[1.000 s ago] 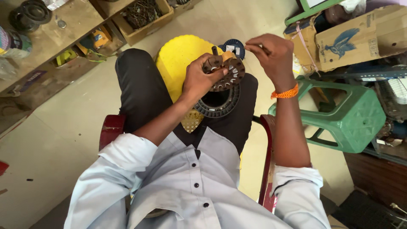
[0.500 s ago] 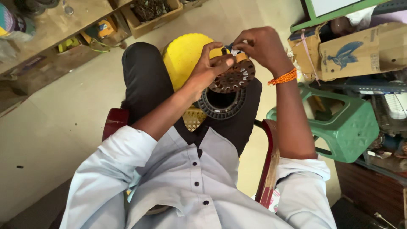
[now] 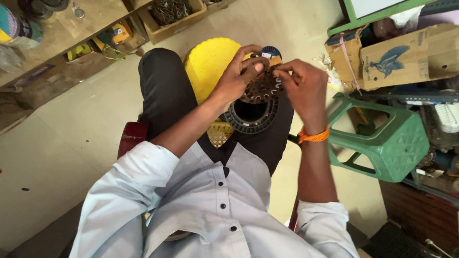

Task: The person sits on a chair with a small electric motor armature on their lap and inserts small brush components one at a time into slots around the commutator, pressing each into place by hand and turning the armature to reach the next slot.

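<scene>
A brown toothed metal ring, like a motor core [image 3: 262,87], is held up over my lap. My left hand [image 3: 236,74] grips its left rim, thumb and fingers curled around it. My right hand [image 3: 302,86], with an orange band at the wrist, pinches the ring's right edge. Just below it, resting on my dark trousers, lies a black ribbed plastic ring [image 3: 252,117]. A yellow round stool top [image 3: 210,62] shows behind my left hand, between my knees.
A green plastic stool [image 3: 385,138] stands at my right. Cardboard boxes [image 3: 406,52] sit behind it on a green shelf. A wooden shelf with small parts [image 3: 71,33] runs along the upper left. I sit on a dark red chair [image 3: 131,138].
My right hand came down from the upper right and closed onto the ring's right edge. The ring stayed over my lap in the left hand, and the view shifted a little.
</scene>
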A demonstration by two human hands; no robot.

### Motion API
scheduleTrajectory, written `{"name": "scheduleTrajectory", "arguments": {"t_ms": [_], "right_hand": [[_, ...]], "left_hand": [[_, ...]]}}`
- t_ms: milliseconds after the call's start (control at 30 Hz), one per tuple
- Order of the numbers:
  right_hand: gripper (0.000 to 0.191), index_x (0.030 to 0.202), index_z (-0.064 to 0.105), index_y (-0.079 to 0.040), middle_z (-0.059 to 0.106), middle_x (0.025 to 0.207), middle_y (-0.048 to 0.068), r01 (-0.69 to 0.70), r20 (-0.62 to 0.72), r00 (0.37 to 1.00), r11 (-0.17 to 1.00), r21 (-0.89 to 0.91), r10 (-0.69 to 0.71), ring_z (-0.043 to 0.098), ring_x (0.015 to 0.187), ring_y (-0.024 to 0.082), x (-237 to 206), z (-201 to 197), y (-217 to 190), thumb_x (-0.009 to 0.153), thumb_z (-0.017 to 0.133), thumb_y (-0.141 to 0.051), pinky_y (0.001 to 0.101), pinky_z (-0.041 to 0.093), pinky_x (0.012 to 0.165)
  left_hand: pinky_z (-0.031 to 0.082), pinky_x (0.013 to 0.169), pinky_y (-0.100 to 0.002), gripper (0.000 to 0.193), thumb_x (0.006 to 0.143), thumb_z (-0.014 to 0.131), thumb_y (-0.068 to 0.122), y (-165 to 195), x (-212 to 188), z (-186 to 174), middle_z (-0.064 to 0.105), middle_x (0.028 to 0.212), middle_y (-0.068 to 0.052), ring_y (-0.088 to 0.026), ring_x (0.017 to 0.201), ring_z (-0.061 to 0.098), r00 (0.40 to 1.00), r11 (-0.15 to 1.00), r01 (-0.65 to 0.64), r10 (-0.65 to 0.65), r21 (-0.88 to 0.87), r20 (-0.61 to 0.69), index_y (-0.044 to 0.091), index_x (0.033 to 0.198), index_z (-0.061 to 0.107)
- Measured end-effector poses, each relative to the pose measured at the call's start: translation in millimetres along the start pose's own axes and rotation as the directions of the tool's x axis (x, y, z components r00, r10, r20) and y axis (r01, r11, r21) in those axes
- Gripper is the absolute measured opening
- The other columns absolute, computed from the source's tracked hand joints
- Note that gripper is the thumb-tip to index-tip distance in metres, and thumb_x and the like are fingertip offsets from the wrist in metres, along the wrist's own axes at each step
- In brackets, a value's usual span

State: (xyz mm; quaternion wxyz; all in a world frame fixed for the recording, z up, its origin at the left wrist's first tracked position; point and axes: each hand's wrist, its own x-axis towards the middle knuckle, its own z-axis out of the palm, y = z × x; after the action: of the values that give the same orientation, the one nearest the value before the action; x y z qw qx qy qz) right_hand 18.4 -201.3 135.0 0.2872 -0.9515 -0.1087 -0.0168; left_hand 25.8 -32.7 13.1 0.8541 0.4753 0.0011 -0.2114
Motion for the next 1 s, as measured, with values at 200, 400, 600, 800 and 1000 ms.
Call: {"name": "scheduleTrajectory", "arguments": {"t_ms": [200,400,600,800,1000], "right_hand": [[0.004,0.097,0.077,-0.001,0.063,0.071,0.011,-0.161,-0.170,0.967,0.971,0.175,0.191,0.047,0.059,0.011,-49.3,56.6,-5.6,0.095,0.078,-0.004,0.0281,0.036,0.054],[0.008,0.103,0.074,0.000,0.073,0.086,0.011,-0.086,-0.338,0.927,0.970,0.229,0.162,0.064,0.070,0.013,-99.3,87.0,-0.9,0.095,0.074,0.002,0.0275,0.050,0.064],[0.022,0.113,0.077,0.001,0.075,0.095,0.013,-0.046,-0.346,0.935,0.994,0.095,0.076,0.072,0.083,0.018,-94.2,35.8,28.0,0.094,0.069,0.011,0.0284,0.056,0.075],[0.010,0.107,0.075,0.002,0.076,0.096,0.011,-0.001,-0.350,0.936,0.993,0.121,0.044,0.069,0.079,0.013,-50.7,10.1,26.0,0.098,0.076,0.005,0.0249,0.053,0.069],[0.006,0.102,0.077,0.003,0.072,0.084,0.011,-0.028,-0.255,0.965,0.991,0.132,0.062,0.052,0.063,0.011,-24.9,9.2,25.8,0.097,0.080,0.004,0.0254,0.039,0.058]], "left_hand": [[0.049,0.111,-0.033,0.028,0.111,0.060,0.018,-7.9,1.8,0.8,0.065,0.132,-0.010,-0.017,0.130,0.061,0.966,0.958,-0.255,0.258,0.129,-0.008,0.003,0.134,0.055],[0.055,0.089,-0.028,0.049,0.082,0.083,0.014,-1.3,-16.4,9.7,0.073,0.113,-0.008,-0.011,0.099,0.069,0.958,0.867,-0.210,0.276,0.451,-0.085,0.001,0.127,0.066],[0.056,0.080,-0.026,0.029,0.083,0.085,0.014,9.6,-18.3,14.1,0.078,0.092,-0.005,-0.010,0.084,0.070,0.975,0.918,-0.092,0.161,0.385,-0.151,0.002,0.107,0.074],[0.056,0.080,-0.026,0.034,0.081,0.086,0.012,5.9,-30.8,18.1,0.074,0.095,-0.003,-0.008,0.085,0.070,0.984,0.873,-0.128,0.169,0.471,-0.046,0.002,0.111,0.073],[0.056,0.085,-0.024,0.036,0.085,0.084,0.009,0.1,-27.4,9.2,0.076,0.100,-0.003,-0.007,0.091,0.069,0.989,0.933,-0.094,0.128,0.348,-0.078,0.000,0.117,0.071]]}}
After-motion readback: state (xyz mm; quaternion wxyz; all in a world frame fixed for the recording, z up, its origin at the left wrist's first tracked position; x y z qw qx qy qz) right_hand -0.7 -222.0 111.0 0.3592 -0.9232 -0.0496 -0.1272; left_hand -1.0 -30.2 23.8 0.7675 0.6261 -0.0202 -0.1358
